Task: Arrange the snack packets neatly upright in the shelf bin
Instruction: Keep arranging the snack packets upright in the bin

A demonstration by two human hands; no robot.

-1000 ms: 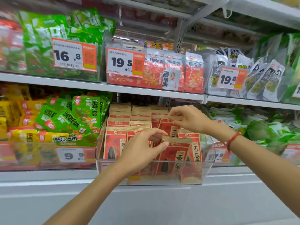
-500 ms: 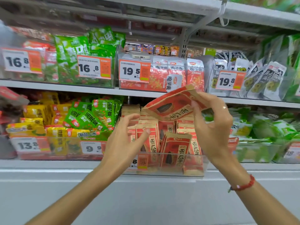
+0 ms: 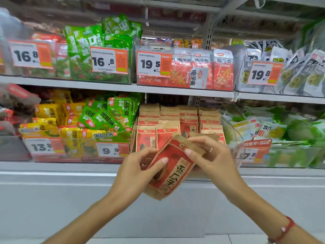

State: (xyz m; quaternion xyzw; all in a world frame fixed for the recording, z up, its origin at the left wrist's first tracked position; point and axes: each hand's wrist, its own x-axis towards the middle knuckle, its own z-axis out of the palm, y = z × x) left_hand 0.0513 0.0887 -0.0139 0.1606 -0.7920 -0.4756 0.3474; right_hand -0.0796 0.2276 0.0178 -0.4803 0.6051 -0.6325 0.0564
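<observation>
Half a second back the red-and-tan packet [image 3: 171, 166] was up high in my right hand alone, level with the shelf edge; now I have it down in front of the clear shelf bin [image 3: 233, 138], tilted, with both hands on it. Going left to right: far left on the lower shelf sit yellow packets [image 3: 47, 124] behind a 13.8 price tag [image 3: 41, 147], then green packets [image 3: 109, 117] above a 9.9 price tag [image 3: 110, 150]. My left hand [image 3: 135, 175] grips the packet's left edge, thumb pressed across its red face and fingers curled behind. Just beyond, rows of matching packets [image 3: 177, 120] stand upright in the bin. My right hand [image 3: 212, 161] pinches the packet's tan top corner, fingers curled over it; it seems to hold more than one packet stacked, though I cannot tell how many. A red bracelet [image 3: 284, 229] circles my right wrist. Right of the bin lie pale green bags [image 3: 274, 127].
</observation>
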